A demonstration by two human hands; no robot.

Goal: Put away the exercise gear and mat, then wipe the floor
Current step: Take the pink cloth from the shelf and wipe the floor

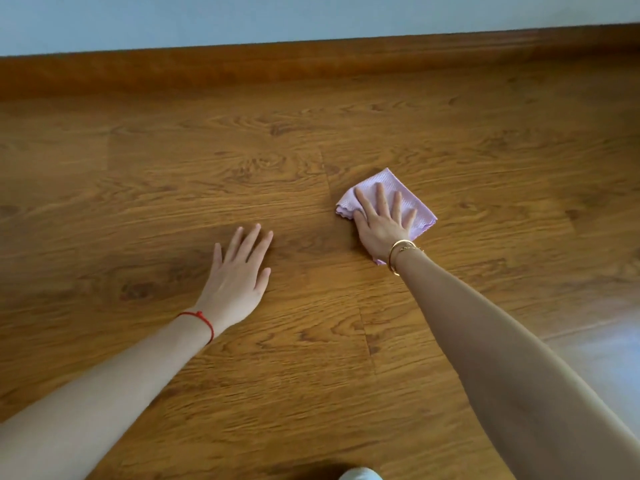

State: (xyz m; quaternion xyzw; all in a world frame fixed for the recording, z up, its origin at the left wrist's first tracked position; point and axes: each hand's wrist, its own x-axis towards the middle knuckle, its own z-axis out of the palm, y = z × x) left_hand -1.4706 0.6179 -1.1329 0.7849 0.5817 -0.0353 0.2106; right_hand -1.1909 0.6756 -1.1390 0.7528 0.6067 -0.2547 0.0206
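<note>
right of centre: pink cloth spread on the wood floor, pinned under the right grip, fingers straight and splayed, pressing rather than clutching, likely for an even wipe; left grip released, palm flat at centre-left, probably bracing the lean

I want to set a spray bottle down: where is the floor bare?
Bare floor runs from the left hand and pink cloth up to the baseboard, also between the hands and right of the cloth. Only the right hand on the cloth crowds its spot.
</note>
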